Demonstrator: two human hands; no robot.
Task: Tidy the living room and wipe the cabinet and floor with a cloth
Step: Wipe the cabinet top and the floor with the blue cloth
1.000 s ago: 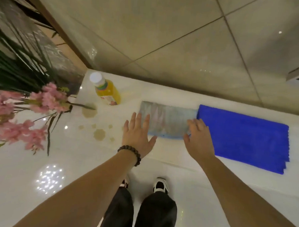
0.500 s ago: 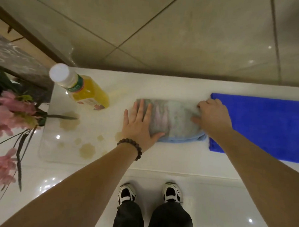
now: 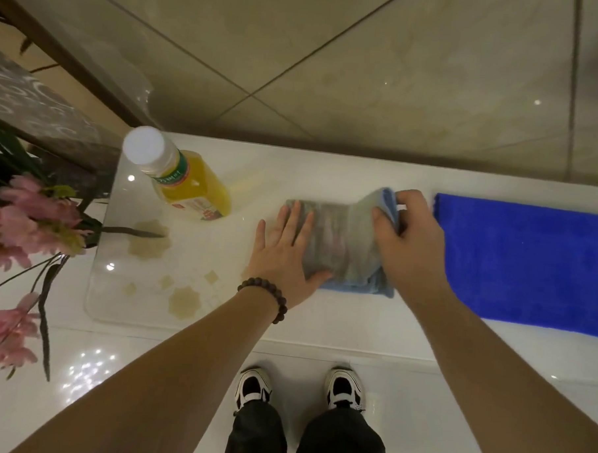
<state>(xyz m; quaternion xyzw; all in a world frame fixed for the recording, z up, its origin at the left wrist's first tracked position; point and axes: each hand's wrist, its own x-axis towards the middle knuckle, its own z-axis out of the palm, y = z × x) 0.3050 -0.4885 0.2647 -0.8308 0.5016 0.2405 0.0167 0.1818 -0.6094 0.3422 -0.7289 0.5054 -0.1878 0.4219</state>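
Pressing flat with straight, spread fingers, the left hand (image 3: 284, 256) lies on the left part of the grey-blue cloth (image 3: 338, 241), its palm partly on the white worktop (image 3: 327, 172) beside the cloth. A dark bead bracelet (image 3: 265, 298) circles that wrist. The right hand (image 3: 408, 238) grips the cloth's right end, fingers and thumb curled round a raised fold whose light blue underside shows at the far edge. The cloth lies near the middle of the worktop, a little nearer the front edge than the back, with a light blue layer showing under it along its near side.

Just right of the right hand, a bright blue towel (image 3: 529, 263) lies spread flat and runs off toward the worktop's right edge; it is close to the cloth but not clearly touching it. To the left, a juice bottle (image 3: 186, 183) with a white cap and yellow liquid stands near the back left corner. A clear mat with pale brownish flower shapes (image 3: 151, 274) covers the left end of the worktop. Pink flowers (image 3: 20, 221) on dark stems overhang that end. Below the front edge, two black and white shoes (image 3: 343, 387) stand on the glossy white floor (image 3: 113, 372). Beige wall tiles (image 3: 366, 75) rise behind the back edge.
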